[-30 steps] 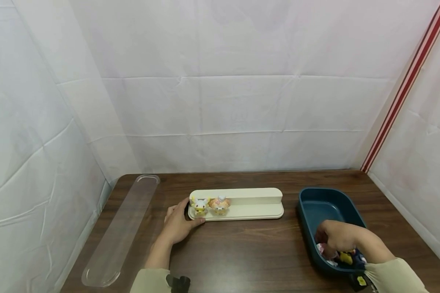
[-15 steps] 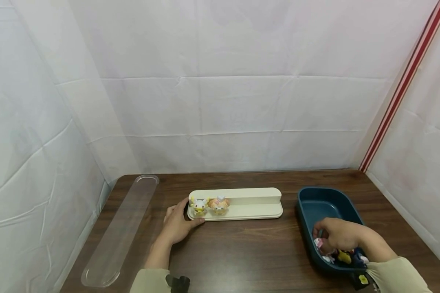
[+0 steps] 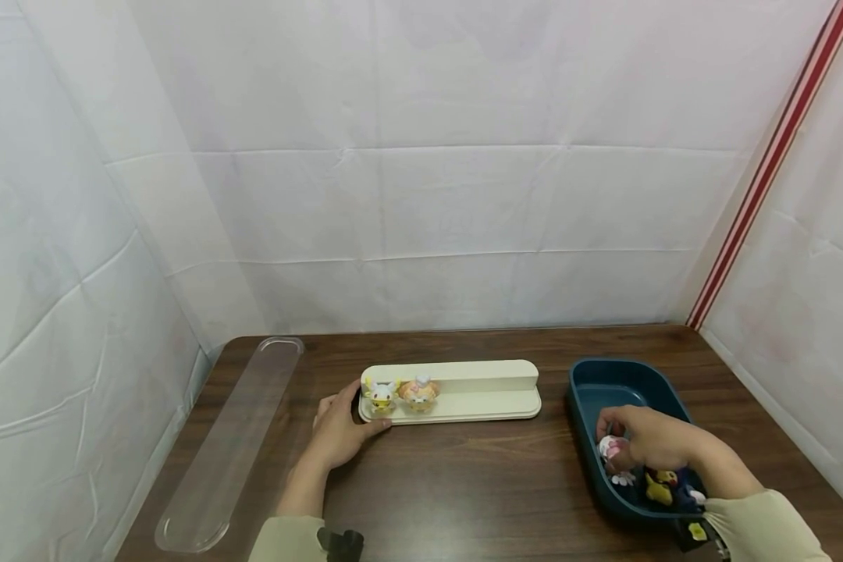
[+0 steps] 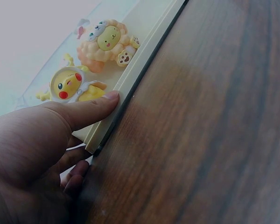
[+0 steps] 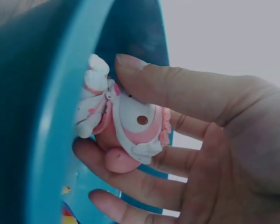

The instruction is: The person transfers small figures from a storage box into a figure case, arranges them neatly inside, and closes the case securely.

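White sheeting encloses a dark wooden tabletop on three sides, with a red-striped strip running up the corner beyond the right hand. Outboard of the left hand lies a long clear plastic lid. Between the two hands sits a cream display tray; the left hand rests against its near end, thumb laid straight along the front rim, fingers relaxed, gripping nothing. Just beyond that thumb, two small figures stand side by side on the tray: a yellow figure and an orange fluffy figure. The right hand is inside a dark teal bin, where further small figures lie below it. It pinches a pink-and-white figure between thumb and curled fingers, just beside the bin's wall. The figure appears rigid, light and smooth, probably moulded plastic; thin protruding parts such as the white bow-like piece may be fragile. Judged best hold: across the rounded body, not by the protrusions.
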